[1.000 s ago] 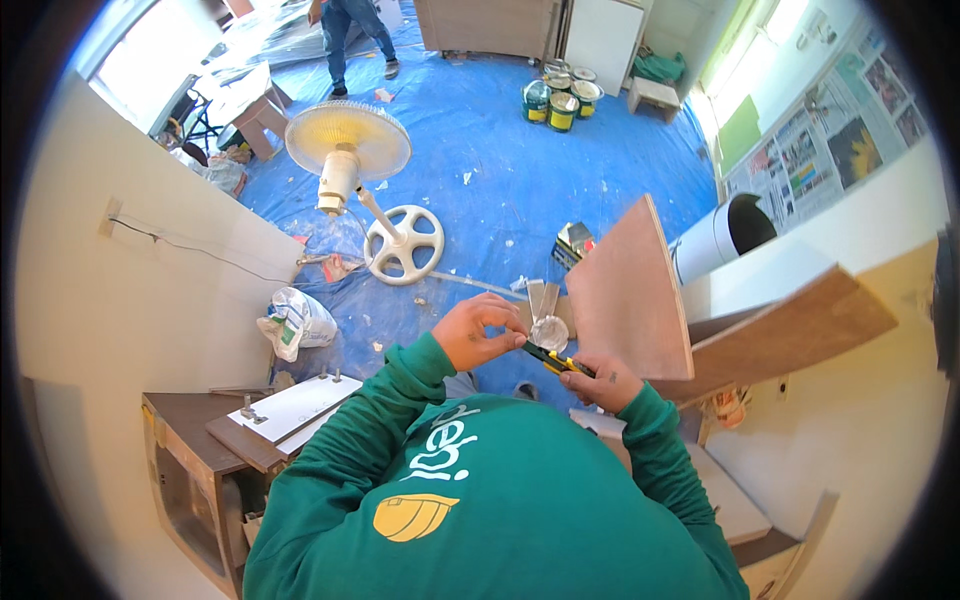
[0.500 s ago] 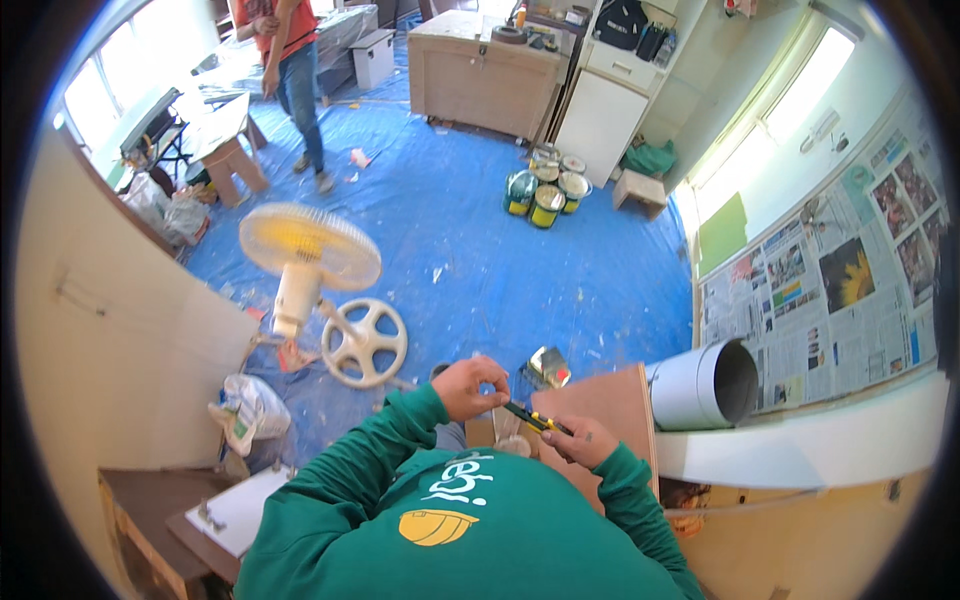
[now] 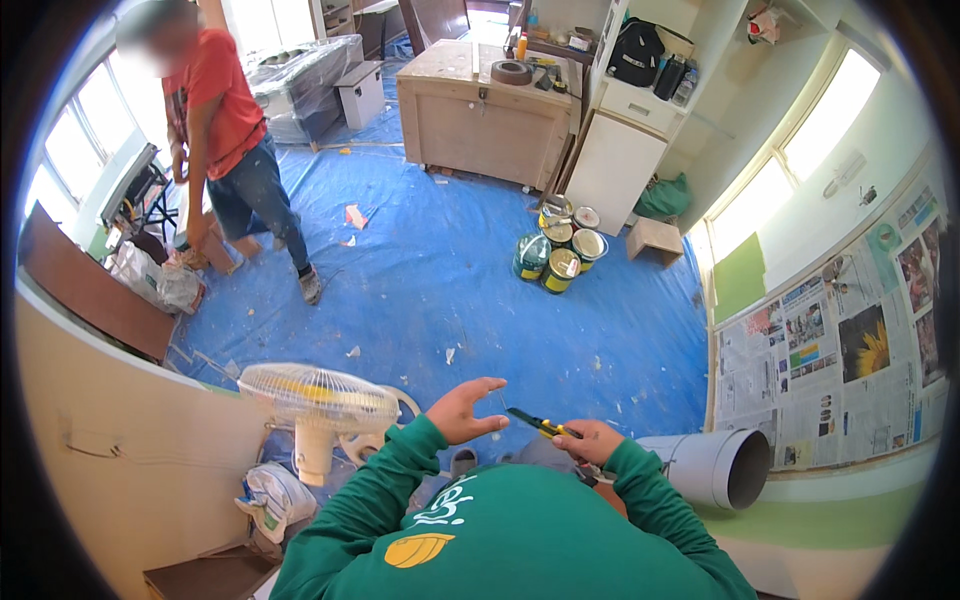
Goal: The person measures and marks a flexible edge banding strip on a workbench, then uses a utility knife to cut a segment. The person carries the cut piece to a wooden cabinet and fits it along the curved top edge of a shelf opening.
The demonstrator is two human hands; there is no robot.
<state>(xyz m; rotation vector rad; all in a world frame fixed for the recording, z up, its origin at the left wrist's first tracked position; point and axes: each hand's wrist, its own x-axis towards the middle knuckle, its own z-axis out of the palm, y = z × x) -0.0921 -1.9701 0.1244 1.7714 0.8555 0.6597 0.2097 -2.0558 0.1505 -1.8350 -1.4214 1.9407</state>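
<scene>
My right hand (image 3: 594,443) is closed round the handle of a yellow and black utility knife (image 3: 548,427), whose dark front end points toward my left hand. My left hand (image 3: 465,411) is open just left of the knife, thumb and forefinger spread apart. A thin pale sliver (image 3: 502,399) shows between its fingertips and the knife, too small to make out. Both arms are in green sleeves, held in front of my body above the floor.
A white fan (image 3: 318,398) stands at left beside a white plastic bag (image 3: 277,500). Several paint cans (image 3: 560,268) sit on the blue floor sheet (image 3: 420,310). A grey cylinder (image 3: 700,468) lies at right. A person in red (image 3: 222,105) stoops at far left; a wooden chest (image 3: 487,130) stands behind.
My left hand has come off the knife's front end and its fingers have spread. The view has tilted up. The other person has moved left and now bends toward the bags.
</scene>
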